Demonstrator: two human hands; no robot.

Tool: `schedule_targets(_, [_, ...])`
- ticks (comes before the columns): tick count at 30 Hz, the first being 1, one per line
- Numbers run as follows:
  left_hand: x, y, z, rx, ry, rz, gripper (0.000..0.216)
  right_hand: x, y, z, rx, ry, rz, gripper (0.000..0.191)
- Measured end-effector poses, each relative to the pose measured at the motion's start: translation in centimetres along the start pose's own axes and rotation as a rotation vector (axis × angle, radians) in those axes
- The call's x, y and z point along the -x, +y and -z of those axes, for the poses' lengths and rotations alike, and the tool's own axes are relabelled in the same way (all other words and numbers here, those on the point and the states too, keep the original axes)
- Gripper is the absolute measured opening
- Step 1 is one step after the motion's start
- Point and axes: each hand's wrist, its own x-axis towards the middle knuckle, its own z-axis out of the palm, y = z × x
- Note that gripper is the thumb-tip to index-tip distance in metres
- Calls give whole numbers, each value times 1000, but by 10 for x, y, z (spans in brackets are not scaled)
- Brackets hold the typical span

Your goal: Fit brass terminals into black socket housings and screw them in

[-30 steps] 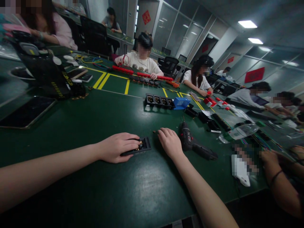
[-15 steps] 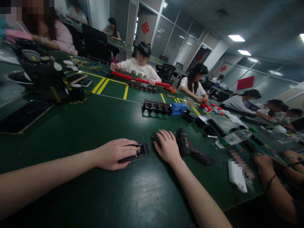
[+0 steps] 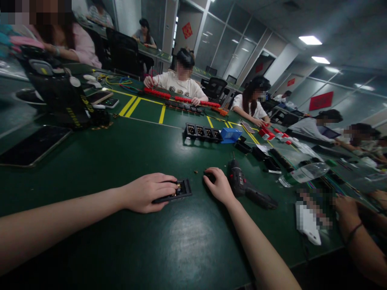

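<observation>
My left hand (image 3: 148, 191) lies on a small black socket module (image 3: 179, 190) on the green table (image 3: 127, 161), with its fingers curled over the module's left edge and pressing it down. My right hand (image 3: 219, 186) rests just to the right of it, fingers closed round a small dark part that I cannot make out. A black electric screwdriver (image 3: 246, 186) lies right beside my right hand. A tiny screw (image 3: 196, 172) sits on the table between the two hands.
A row of black socket modules (image 3: 203, 131) and a blue box (image 3: 230, 134) lie farther back. At left are a black bag (image 3: 59, 92) and a tablet (image 3: 32, 145). A plastic bottle (image 3: 304, 174) lies at right. Several people work round the table; another person's arm (image 3: 359, 237) is at right.
My right hand was spread flat on the table half a second ago and has now closed its fingers over a small dark part. The left hand keeps its hold on the socket module.
</observation>
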Motion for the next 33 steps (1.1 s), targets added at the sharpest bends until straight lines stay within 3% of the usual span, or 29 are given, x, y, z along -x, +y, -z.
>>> schedule_targets(5, [0,0,0,11,20,-12,36,1,-4,1,92,16,-13,11])
schedule_targets(10, [0,0,0,14,26,-12,36,2,-1,5,141,23,-44,20])
schedule_targets(13, [1,0,0,6,18,-8,37,3,2,7,159,27,-66,13])
schedule_targets(15, [1,0,0,9,23,-11,37,4,3,9,143,19,-81,7])
schedule_targets(33, [2,-1,0,20,23,-5,34,-1,5,7,8,28,-30,13])
